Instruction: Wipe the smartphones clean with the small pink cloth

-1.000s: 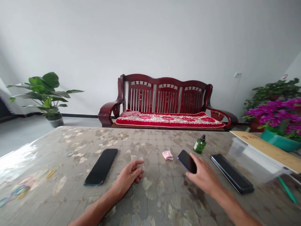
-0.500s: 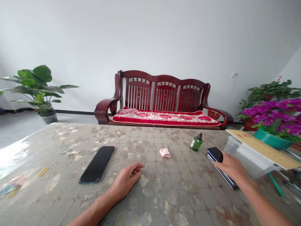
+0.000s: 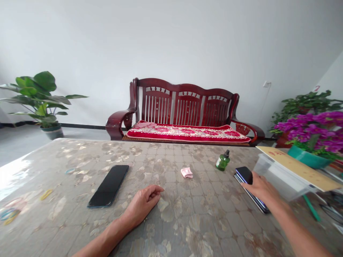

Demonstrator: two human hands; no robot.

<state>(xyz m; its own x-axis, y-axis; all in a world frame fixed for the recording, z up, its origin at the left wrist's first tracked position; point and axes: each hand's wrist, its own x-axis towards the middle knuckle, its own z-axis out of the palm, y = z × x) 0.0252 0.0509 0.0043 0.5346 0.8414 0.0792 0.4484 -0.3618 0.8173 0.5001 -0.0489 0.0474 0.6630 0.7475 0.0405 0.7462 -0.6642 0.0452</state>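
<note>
My left hand [image 3: 146,200] rests on the table with its fingers loosely curled in and nothing visible in them. To its left a black smartphone [image 3: 108,186] lies flat, screen up. At the right, my right hand [image 3: 259,186] is over a stack of phones, thumb on the near side and fingers across the top phone [image 3: 244,174], gripping it. At least one more phone [image 3: 257,204] lies underneath; the hand hides part of the stack. Between the hands are a small folded pink cloth [image 3: 187,172] and a green bottle [image 3: 222,161] with a black cap, both untouched.
A clear plastic box [image 3: 278,178] with a tan board [image 3: 294,165] on top stands beyond my right hand, near purple flowers [image 3: 313,130] in a teal pot. Rubber bands [image 3: 46,194] lie at the left. A wooden bench [image 3: 184,103] stands behind the table [image 3: 193,221].
The view has shifted slightly, so things on the table appear a little further left. Both hands keep their places, the right one still on the phone stack.
</note>
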